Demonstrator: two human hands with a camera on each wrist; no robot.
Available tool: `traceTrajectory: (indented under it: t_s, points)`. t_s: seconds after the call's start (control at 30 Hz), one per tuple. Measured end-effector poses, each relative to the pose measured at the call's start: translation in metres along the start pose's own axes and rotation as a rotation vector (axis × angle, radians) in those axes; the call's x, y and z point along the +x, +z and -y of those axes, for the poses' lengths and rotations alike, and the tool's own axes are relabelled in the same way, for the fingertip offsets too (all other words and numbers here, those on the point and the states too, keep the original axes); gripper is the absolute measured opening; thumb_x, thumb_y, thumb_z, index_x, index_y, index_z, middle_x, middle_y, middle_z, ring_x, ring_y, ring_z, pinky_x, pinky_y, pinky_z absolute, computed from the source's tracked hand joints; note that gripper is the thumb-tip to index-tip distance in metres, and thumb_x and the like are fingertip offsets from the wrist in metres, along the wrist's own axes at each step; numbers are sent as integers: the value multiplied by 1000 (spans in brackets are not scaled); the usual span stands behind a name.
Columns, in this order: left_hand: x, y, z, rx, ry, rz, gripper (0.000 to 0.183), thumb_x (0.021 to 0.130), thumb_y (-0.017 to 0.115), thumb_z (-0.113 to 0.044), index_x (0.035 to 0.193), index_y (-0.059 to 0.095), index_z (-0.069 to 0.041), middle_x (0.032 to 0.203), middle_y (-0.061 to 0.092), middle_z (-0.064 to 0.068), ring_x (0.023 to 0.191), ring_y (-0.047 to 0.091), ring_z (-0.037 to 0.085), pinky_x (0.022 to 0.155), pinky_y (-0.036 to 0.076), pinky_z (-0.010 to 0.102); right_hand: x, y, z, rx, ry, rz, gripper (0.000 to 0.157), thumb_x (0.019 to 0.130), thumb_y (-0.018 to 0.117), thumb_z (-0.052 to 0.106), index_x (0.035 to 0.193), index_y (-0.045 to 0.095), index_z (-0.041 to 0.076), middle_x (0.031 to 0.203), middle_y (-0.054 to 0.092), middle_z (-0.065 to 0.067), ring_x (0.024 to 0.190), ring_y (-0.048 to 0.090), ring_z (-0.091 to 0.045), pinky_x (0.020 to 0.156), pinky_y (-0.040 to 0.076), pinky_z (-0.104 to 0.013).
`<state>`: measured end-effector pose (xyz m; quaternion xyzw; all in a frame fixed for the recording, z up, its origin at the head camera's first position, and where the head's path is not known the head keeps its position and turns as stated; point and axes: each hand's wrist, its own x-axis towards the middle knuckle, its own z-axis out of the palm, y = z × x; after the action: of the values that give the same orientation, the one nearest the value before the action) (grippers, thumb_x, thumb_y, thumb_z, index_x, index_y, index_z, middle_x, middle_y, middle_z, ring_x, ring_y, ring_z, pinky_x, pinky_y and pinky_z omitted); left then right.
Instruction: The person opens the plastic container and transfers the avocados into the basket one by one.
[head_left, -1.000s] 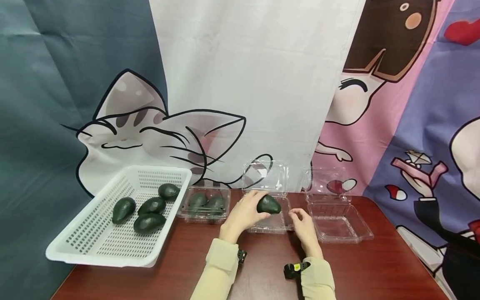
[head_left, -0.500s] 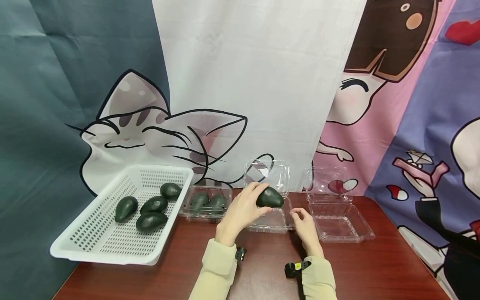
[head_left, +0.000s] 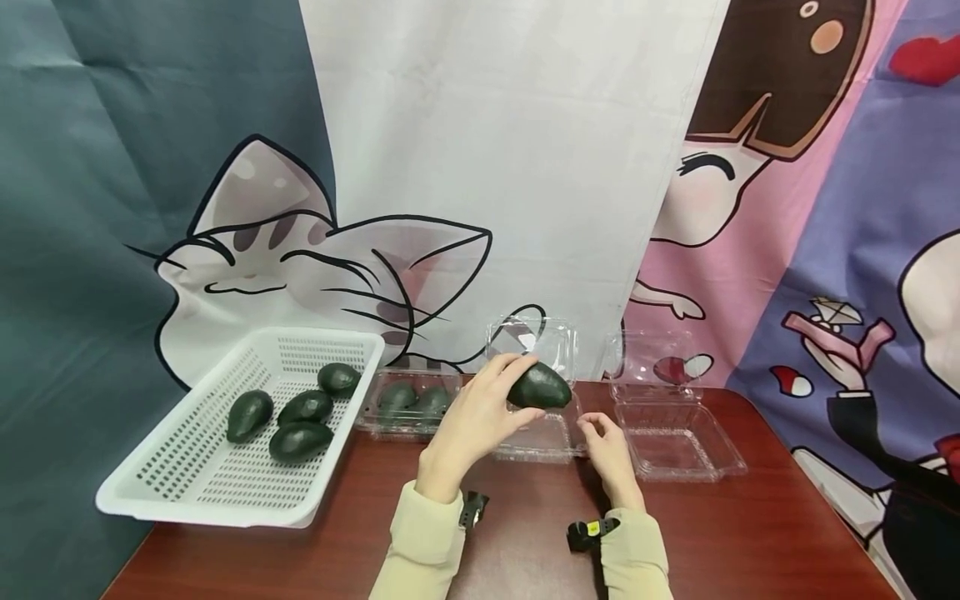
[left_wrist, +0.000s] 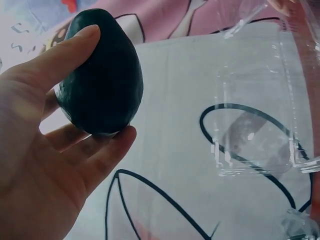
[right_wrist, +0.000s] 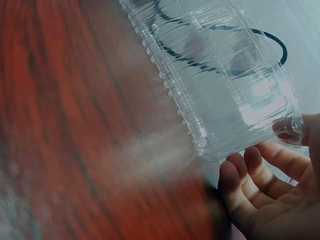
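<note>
Avocado up in your left hand, clear box at your right hand
Head view: your left hand's grip curls round the avocado, held off the bench near the open box. Left wrist view: thumb across it, fingers underneath; it looks firm, slick, fairly weighty, so hold its fat middle. Right wrist view: your right hand's grip pinches the box's rim near a corner; that thin plastic likely bends easily, so squeeze lightly.

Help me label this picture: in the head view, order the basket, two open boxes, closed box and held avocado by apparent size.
1. Basket
2. Middle open box and right open box: too alike to rank, the middle one partly hidden
3. Closed box
4. Held avocado
</note>
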<state>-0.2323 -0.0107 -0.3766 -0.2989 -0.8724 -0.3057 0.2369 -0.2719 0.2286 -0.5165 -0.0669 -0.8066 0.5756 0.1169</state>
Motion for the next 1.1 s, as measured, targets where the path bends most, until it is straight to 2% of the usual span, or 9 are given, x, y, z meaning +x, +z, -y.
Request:
traceTrajectory:
  t_s: [0.27, 0.5, 0.67, 0.87, 1.1]
  points:
    - [-10, -12, -3, -10, 22, -15, 66, 79, 83, -33, 137, 55, -20, 128, 56, 3, 105, 61, 20, 82, 53, 39, 1, 2, 1, 43, 2, 7, 21, 99, 55, 14, 109, 63, -3, 99, 58, -21, 68, 50, -20, 57, 46, -28]
    - [-25, -26, 6, 15, -22, -33, 67, 77, 85, -31, 136, 57, -18, 130, 55, 1, 112, 59, 19, 89, 51, 39, 0, 1, 1, 37, -26, 9, 21, 99, 56, 14, 108, 62, -4, 97, 58, -22, 67, 48, -16, 56, 42, -25]
    - [-38, -39, 11, -16, -47, -50, 67, 77, 85, -29, 136, 56, -20, 130, 55, -1, 110, 59, 19, 88, 51, 40, 0, 0, 0, 31, -15, 10, 21, 100, 55, 14, 109, 62, -4, 98, 58, -20, 68, 48, -14, 57, 44, -26]
    - [-54, -62, 18, 9, -112, -31, 70, 77, 85, -32, 139, 54, -23, 132, 55, -1, 113, 58, 22, 91, 49, 43, 1, -2, 1, 46, -17, 7, 22, 99, 56, 14, 109, 62, -5, 101, 59, -22, 69, 50, -15, 58, 47, -26]
    - [-77, -100, 36, 23, -145, -57, 72, 75, 86, -32, 138, 54, -18, 133, 55, 4, 116, 56, 23, 98, 45, 45, 1, -1, 1, 31, -20, 22, 23, 99, 55, 15, 110, 62, -5, 102, 59, -22, 69, 50, -14, 58, 47, -26]
